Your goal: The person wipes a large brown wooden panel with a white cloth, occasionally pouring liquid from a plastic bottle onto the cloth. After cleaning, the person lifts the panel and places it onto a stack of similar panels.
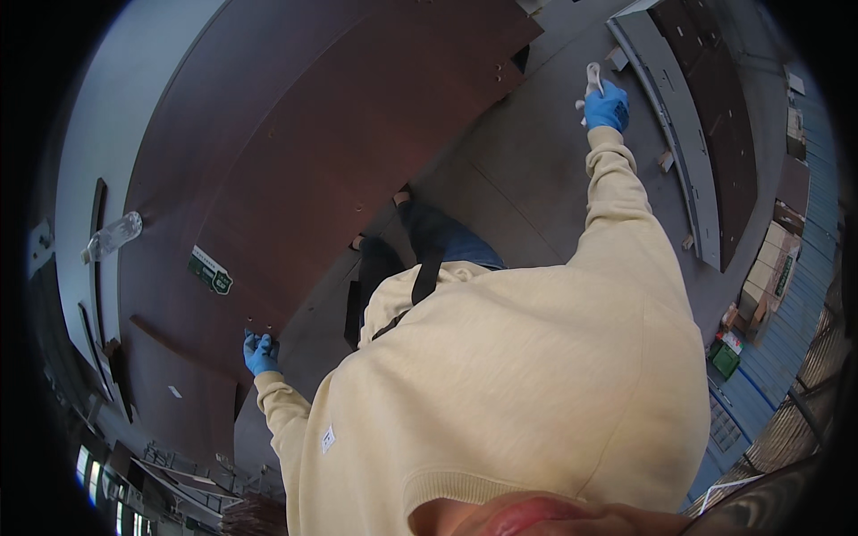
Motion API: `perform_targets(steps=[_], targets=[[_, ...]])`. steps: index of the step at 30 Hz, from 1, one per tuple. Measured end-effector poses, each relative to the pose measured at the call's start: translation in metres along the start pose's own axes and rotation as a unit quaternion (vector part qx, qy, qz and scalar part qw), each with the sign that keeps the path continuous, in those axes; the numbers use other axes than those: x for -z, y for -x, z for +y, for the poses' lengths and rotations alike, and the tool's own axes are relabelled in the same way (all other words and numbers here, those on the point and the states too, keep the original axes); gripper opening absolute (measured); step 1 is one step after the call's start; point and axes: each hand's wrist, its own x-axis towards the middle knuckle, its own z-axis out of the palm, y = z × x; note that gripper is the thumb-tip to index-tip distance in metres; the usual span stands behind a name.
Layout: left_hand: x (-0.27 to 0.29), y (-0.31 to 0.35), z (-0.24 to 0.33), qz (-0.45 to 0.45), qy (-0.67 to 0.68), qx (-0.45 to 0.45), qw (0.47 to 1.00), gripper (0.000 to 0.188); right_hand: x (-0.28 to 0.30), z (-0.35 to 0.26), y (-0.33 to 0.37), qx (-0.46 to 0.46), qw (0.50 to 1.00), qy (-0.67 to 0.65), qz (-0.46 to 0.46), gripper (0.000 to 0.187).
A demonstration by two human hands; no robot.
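Grey floor [514, 179] runs between a broad reddish-brown panel [357, 116] on the person's left and a pale-edged brown slab [724, 134] on the right, in what looks like a workshop. Held out over that floor, the blue-gloved right grip [608, 107] is closed around a white, cloth-like bundle [593, 77], part of which pokes out past the fingers. The left grip [262, 354], gloved alike, has its fingers bent at the panel's near edge; whether it touches the board or pinches anything small, I cannot tell. The step in hand seems to be handling the bundle beside the panel; bringing the two together would call for a reach back across the gap, clear of the plastic bottle [113, 237] by the far edge. As for writing, a green-and-white label [210, 270] lies on the panel and a small white tag [328, 439] sits on the cream sweatshirt [500, 375]; both carry marks too small to make out surely.
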Motion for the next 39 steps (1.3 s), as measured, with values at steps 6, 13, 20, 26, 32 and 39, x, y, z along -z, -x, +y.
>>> perform_targets(steps=[6, 13, 20, 26, 32, 39], targets=[[-0.007, 0.002, 0.005, -0.008, 0.013, -0.011, 1.000, 0.066, -0.040, -0.176, 0.098, 0.465, 0.881, -0.027, 0.084, 0.025], [-0.010, -0.008, 0.008, -0.001, 0.006, 0.001, 1.000, 0.066, -0.137, -0.276, 0.299, 0.676, 0.618, -0.041, -0.400, 0.014], [-0.016, 0.004, 0.005, 0.033, -0.003, -0.001, 0.999, 0.068, -0.152, -0.274, 0.013, 0.428, 0.900, 0.019, 0.082, 0.014], [-0.023, 0.004, -0.015, 0.020, 0.050, 0.022, 0.998, 0.073, -0.065, -0.129, -0.092, 0.280, 0.928, 0.229, 0.091, 0.024], [-0.004, -0.007, -0.011, 0.032, 0.035, 0.042, 0.998, 0.082, -0.073, -0.149, -0.087, 0.359, 0.916, 0.115, 0.135, 0.042], [-0.021, -0.009, -0.016, 0.150, -0.006, 0.021, 0.988, 0.070, -0.115, -0.141, -0.078, 0.388, 0.918, 0.013, 0.083, 0.066]])
